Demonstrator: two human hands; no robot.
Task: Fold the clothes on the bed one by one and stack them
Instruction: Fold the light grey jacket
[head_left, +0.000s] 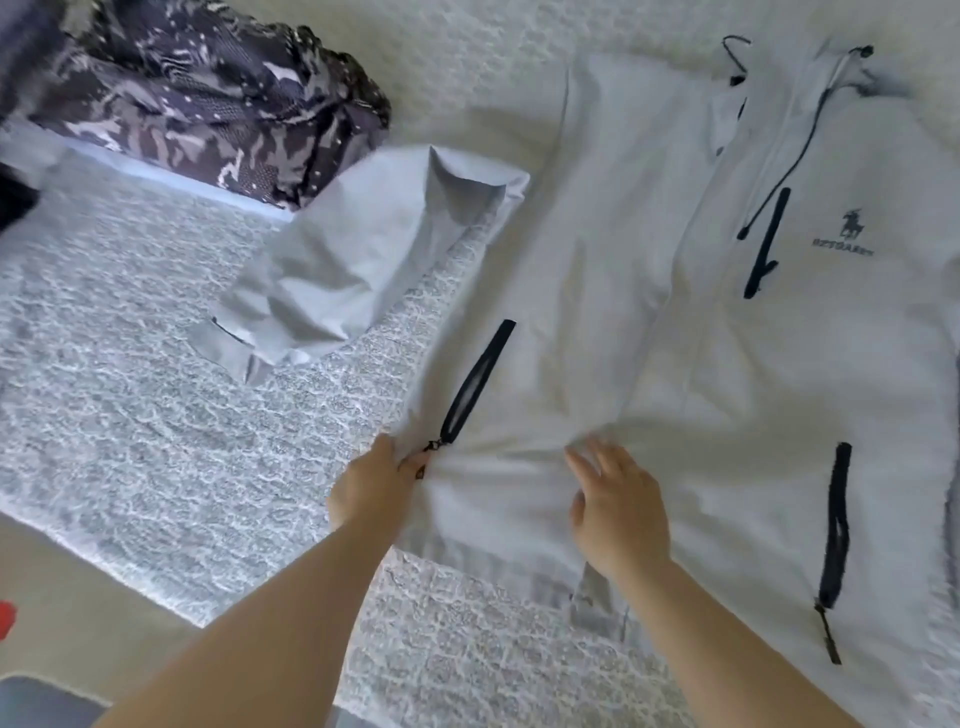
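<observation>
A big white jacket (597, 291) lies flat and spread out on the bed (130, 415), with its front side up.

The left hand (371, 486) reaches out from a bare arm and pinches the side edge of the jacket, right by the little pull at the bottom of a black pocket zipper (475, 384). The cloth is bunched into folds where the fingers squeeze it. The right hand (618, 506) is just beside it, lying on the jacket near its bottom edge. Its fingers are straight and spread, pressing down on the cloth and holding nothing. They look a bit blurry.

One jacket sleeve (332, 270) sticks out to the left of the jacket body and is crumpled on the bed. Past the sleeve, farther from the jacket, sits a bunched-up dark patterned garment (208, 98). On the right half of the jacket there is a small horse logo (852, 226) with tiny letters under it, a black chest zipper (766, 244) and another black pocket zipper (837, 525). A thin black cord (795, 150) runs down from the collar. The bed cover is white and bumpy.
</observation>
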